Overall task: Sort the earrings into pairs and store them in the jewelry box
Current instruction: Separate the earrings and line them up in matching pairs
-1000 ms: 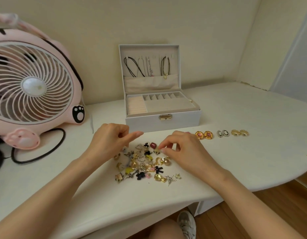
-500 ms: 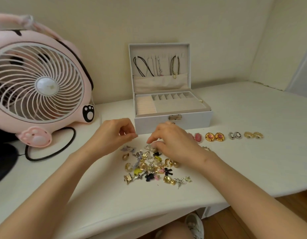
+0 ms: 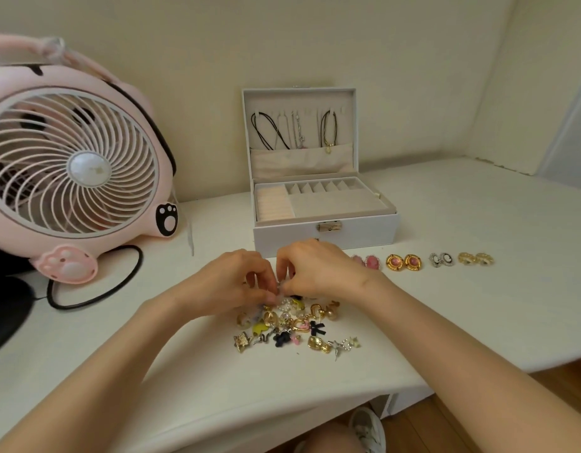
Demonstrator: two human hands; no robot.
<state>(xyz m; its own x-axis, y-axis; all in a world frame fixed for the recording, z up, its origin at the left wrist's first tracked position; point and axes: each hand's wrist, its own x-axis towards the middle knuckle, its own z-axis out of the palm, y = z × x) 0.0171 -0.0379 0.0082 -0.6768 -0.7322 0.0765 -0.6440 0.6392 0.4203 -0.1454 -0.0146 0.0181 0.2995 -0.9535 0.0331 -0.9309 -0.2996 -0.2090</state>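
Note:
A mixed pile of earrings (image 3: 295,325) lies on the white desk (image 3: 478,305) in front of the open white jewelry box (image 3: 325,235). My left hand (image 3: 230,286) and my right hand (image 3: 318,269) meet over the pile's far edge. Their fingertips pinch a small pale earring (image 3: 280,288) between them; its shape is blurred. Right of my hands, sorted pairs stand in a row: a pink pair (image 3: 371,261), a gold-and-pink pair (image 3: 403,262), a silver pair (image 3: 441,259) and a gold pair (image 3: 476,258).
A pink desk fan (image 3: 77,165) stands at the left with its black cable (image 3: 119,286) looping over the desk. Necklaces (image 3: 295,130) hang inside the box lid. The desk's front edge curves close to my knees; a wall corner is at the back right.
My hands have come together over the far edge of the pile and now pinch a pale earring. A pink pair now lies left of the gold-and-pink pair.

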